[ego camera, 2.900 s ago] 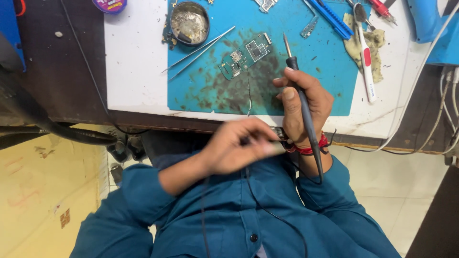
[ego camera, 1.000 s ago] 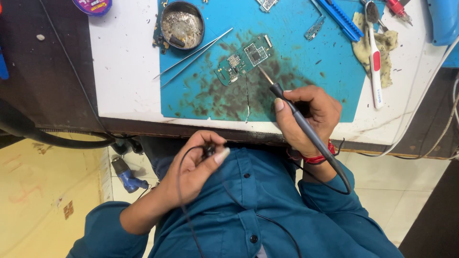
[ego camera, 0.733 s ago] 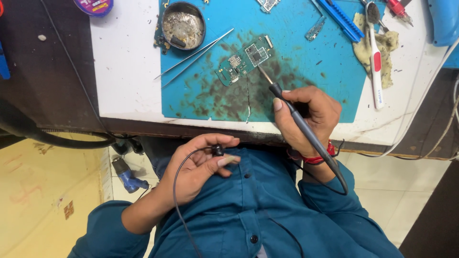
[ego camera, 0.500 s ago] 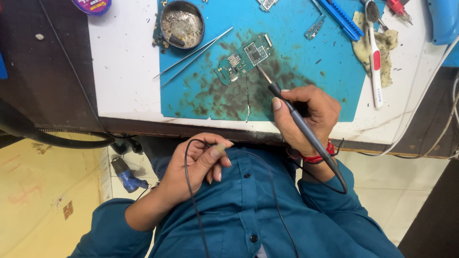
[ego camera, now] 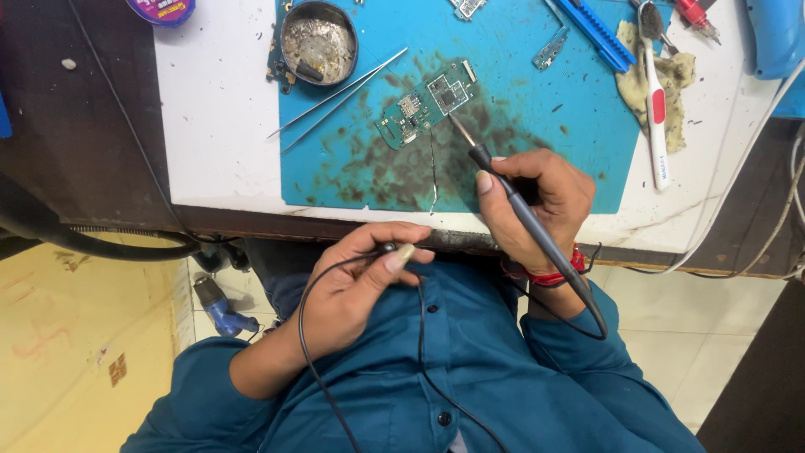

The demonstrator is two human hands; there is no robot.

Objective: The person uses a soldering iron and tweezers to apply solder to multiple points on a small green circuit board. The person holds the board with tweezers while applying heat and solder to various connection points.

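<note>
The right hand (ego camera: 537,201) grips a black soldering iron (ego camera: 516,205) like a pen, fingers closed round its barrel, the metal tip angled up and left so it sits just beside the lower right edge of a small green circuit board (ego camera: 426,102); whether tip and board touch cannot be told. The left hand (ego camera: 352,285) is held low over the blue shirt, below the table edge, thumb and fingers pinched on a thin black cable (ego camera: 306,335) that loops down across the chest. The board lies tilted on a blue work mat (ego camera: 537,134), in a dark, soot-stained patch of it. Near the board's left lie metal tweezers (ego camera: 335,92), and beyond them a round metal tin (ego camera: 319,40) of grey residue. Well to the right, a white toothbrush (ego camera: 654,101) rests across a yellowish sponge (ego camera: 675,71).
</note>
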